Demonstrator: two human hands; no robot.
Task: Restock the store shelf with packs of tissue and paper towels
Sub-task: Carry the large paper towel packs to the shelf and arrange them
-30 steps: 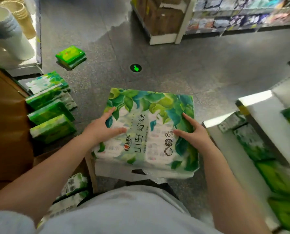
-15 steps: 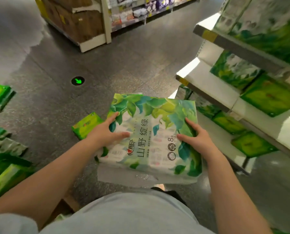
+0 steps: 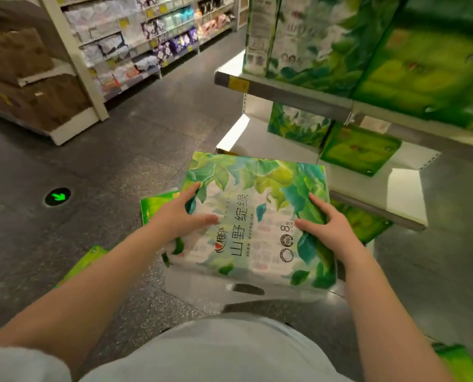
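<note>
Head view: your left hand (image 3: 180, 216) grips the leaf-printed tissue pack (image 3: 253, 219) at its nine o'clock edge, thumb on top; your right hand (image 3: 327, 226) clasps the three o'clock edge. You hold the pack above the floor, near the white shelf (image 3: 367, 186) at two o'clock.

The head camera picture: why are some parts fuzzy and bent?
In the head view, the tissue pack between both hands stays sharp; the upper shelf packs at right smear with blur; the wide lens bows the shelf edge; glare whitens the lower shelf.
</note>
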